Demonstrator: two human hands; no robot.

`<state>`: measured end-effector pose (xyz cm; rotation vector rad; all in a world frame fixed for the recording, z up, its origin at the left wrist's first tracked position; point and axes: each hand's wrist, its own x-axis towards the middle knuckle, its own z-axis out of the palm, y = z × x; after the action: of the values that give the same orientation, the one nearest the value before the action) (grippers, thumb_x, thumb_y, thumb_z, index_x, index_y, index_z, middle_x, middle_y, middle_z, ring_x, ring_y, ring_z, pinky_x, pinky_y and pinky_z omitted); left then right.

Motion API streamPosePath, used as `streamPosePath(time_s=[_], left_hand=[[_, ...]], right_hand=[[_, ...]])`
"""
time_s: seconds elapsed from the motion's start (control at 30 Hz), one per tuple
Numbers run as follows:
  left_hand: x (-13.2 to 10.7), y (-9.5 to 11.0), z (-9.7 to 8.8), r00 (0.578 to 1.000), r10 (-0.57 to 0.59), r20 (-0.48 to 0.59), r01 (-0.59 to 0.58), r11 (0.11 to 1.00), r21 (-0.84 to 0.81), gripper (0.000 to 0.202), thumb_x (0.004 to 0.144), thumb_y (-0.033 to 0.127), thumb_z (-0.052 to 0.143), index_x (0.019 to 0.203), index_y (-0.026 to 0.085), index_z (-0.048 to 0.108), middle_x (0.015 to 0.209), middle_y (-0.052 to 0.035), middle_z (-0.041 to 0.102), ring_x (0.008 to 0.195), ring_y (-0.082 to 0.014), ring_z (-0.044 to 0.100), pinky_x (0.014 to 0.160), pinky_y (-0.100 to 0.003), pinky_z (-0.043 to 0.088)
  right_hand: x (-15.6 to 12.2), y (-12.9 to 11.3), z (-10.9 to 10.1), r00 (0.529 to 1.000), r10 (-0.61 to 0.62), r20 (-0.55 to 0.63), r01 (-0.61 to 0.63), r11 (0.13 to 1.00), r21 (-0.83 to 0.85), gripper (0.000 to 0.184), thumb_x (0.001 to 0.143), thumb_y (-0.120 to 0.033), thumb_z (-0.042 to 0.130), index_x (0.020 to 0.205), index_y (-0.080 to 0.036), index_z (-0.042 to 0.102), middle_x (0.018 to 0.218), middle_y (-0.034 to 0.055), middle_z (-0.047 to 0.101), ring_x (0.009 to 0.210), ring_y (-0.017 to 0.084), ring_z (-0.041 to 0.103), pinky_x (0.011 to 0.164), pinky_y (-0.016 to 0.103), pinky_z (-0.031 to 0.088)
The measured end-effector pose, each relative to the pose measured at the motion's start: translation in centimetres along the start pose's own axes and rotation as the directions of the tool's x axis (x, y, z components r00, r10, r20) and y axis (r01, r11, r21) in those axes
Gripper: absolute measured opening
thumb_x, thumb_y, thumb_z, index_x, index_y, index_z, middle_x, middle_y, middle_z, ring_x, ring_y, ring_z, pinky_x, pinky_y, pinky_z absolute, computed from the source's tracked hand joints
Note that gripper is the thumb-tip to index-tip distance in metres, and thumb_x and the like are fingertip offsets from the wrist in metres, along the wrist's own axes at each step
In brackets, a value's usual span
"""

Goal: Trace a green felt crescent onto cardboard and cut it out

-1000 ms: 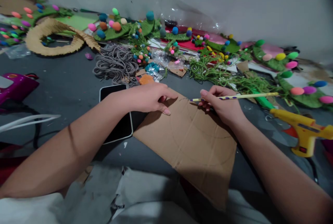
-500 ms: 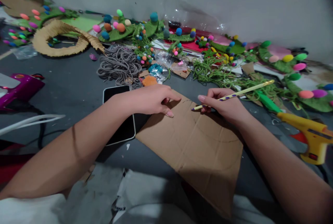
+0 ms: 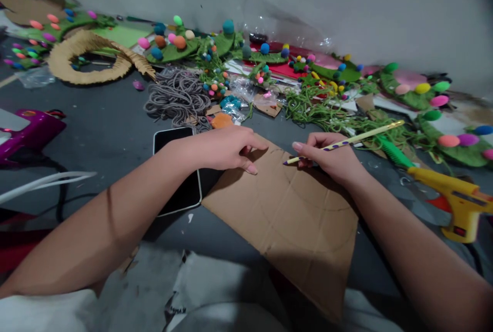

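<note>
- Left hand (image 3: 225,148) lies flat, fingers loose, pressing the cardboard sheet (image 3: 292,214).
- Right hand (image 3: 331,157) pinches a yellow pencil (image 3: 346,141), tip on the cardboard.
- Phone (image 3: 177,167) sits under the left wrist.

A brown cardboard sheet (image 3: 292,219) lies flat on the dark grey floor (image 3: 108,126), turned cornerwise, with its near corner running out over pale cloth. It is roughly square and creased in straight folds, and faint curved pencil lines arc across it. The left grip (image 3: 227,148) rests on its far left edge. A yellow pencil (image 3: 358,139) with purple markings sits in the right grip (image 3: 331,160). Its dark tip touches the sheet near the far corner, and its shaft slants up and away to the right.
</note>
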<state>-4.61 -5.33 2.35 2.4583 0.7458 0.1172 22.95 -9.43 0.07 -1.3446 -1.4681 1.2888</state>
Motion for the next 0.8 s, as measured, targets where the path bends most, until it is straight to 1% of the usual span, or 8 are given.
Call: streamPosePath(time_s=[0.07, 0.2, 0.4, 0.47, 0.53, 0.6, 0.67, 0.8], left_hand=[[0.02, 0.14, -0.09, 1.000, 0.004, 0.005, -0.004, 1.000, -0.002, 0.025, 0.090, 0.039, 0.075, 0.111, 0.025, 0.075, 0.088, -0.0022, 0.067, 0.076, -0.0191, 0.062, 0.070, -0.031, 0.038], [0.06, 0.36, -0.27, 1.000, -0.011, 0.025, 0.011, 1.000, -0.022, 0.026, 0.090, 0.039, 0.075, 0.112, 0.026, 0.076, 0.088, -0.0022, 0.068, 0.077, -0.0195, 0.062, 0.073, -0.031, 0.038], [0.03, 0.00, -0.04, 1.000, -0.016, 0.015, 0.017, 1.000, -0.016, 0.029, 0.090, 0.041, 0.075, 0.114, 0.025, 0.075, 0.090, -0.0023, 0.068, 0.077, -0.0194, 0.062, 0.073, -0.032, 0.037], [0.05, 0.14, -0.12, 0.999, -0.023, 0.029, 0.024, 1.000, -0.016, 0.026, 0.091, 0.040, 0.074, 0.111, 0.025, 0.074, 0.090, -0.0023, 0.067, 0.077, -0.0194, 0.062, 0.071, -0.031, 0.037], [0.05, 0.39, -0.28, 0.999, -0.031, 0.044, 0.032, 0.999, -0.021, 0.022, 0.091, 0.038, 0.075, 0.107, 0.024, 0.072, 0.089, -0.0021, 0.066, 0.078, -0.0191, 0.062, 0.070, -0.030, 0.036], [0.03, 0.61, -0.42, 0.997, -0.042, 0.060, 0.044, 0.999, -0.029, 0.018, 0.091, 0.036, 0.075, 0.103, 0.023, 0.071, 0.089, -0.0019, 0.065, 0.079, -0.0187, 0.062, 0.069, -0.029, 0.036], [-0.01, 0.71, -0.50, 0.997, -0.052, 0.061, 0.054, 0.998, -0.029, 0.017, 0.092, 0.036, 0.075, 0.100, 0.022, 0.069, 0.090, -0.0020, 0.065, 0.081, -0.0185, 0.062, 0.070, -0.029, 0.037], [0.03, 0.70, -0.47, 0.998, -0.032, 0.055, 0.034, 0.999, -0.033, 0.018, 0.091, 0.035, 0.076, 0.098, 0.021, 0.067, 0.089, -0.0010, 0.063, 0.080, -0.0181, 0.061, 0.070, -0.028, 0.036]], right_hand=[[0.23, 0.24, 0.19, 0.998, -0.022, -0.066, 0.021, 1.000, -0.009, 0.049, 0.073, -0.056, 0.094, 0.056, -0.021, 0.065, 0.055, 0.0039, 0.070, 0.048, 0.013, 0.064, 0.047, 0.023, 0.052], [0.57, 0.61, 0.35, 0.960, -0.081, -0.269, 0.092, 0.995, 0.029, 0.045, 0.075, -0.056, 0.092, 0.061, -0.021, 0.067, 0.060, 0.0037, 0.073, 0.048, 0.012, 0.062, 0.046, 0.022, 0.051], [-0.10, 0.28, -0.15, 0.998, -0.048, -0.044, 0.048, 0.999, 0.005, 0.049, 0.075, -0.056, 0.093, 0.056, -0.022, 0.063, 0.053, 0.0025, 0.069, 0.050, 0.015, 0.066, 0.048, 0.024, 0.053], [0.04, 0.28, 0.02, 0.999, -0.043, -0.031, 0.043, 0.999, -0.017, 0.047, 0.075, -0.056, 0.093, 0.056, -0.022, 0.065, 0.054, 0.0028, 0.069, 0.050, 0.015, 0.066, 0.048, 0.025, 0.053], [0.42, 0.41, 0.30, 0.987, -0.072, -0.144, 0.068, 0.997, -0.027, 0.044, 0.075, -0.056, 0.093, 0.059, -0.023, 0.068, 0.058, 0.0032, 0.072, 0.049, 0.013, 0.063, 0.046, 0.024, 0.051], [0.78, 0.57, 0.50, 0.946, -0.104, -0.308, 0.108, 0.994, -0.006, 0.043, 0.075, -0.057, 0.092, 0.062, -0.024, 0.069, 0.062, 0.0031, 0.075, 0.049, 0.012, 0.061, 0.045, 0.024, 0.050], [0.84, 0.61, 0.47, 0.925, -0.111, -0.363, 0.126, 0.992, 0.018, 0.044, 0.075, -0.058, 0.092, 0.061, -0.024, 0.067, 0.063, 0.0029, 0.075, 0.049, 0.012, 0.061, 0.045, 0.024, 0.050], [0.08, 0.25, 0.02, 0.985, -0.078, -0.154, 0.076, 0.997, -0.015, 0.049, 0.073, -0.062, 0.092, 0.058, -0.023, 0.065, 0.057, 0.0027, 0.071, 0.050, 0.014, 0.064, 0.048, 0.026, 0.054]])
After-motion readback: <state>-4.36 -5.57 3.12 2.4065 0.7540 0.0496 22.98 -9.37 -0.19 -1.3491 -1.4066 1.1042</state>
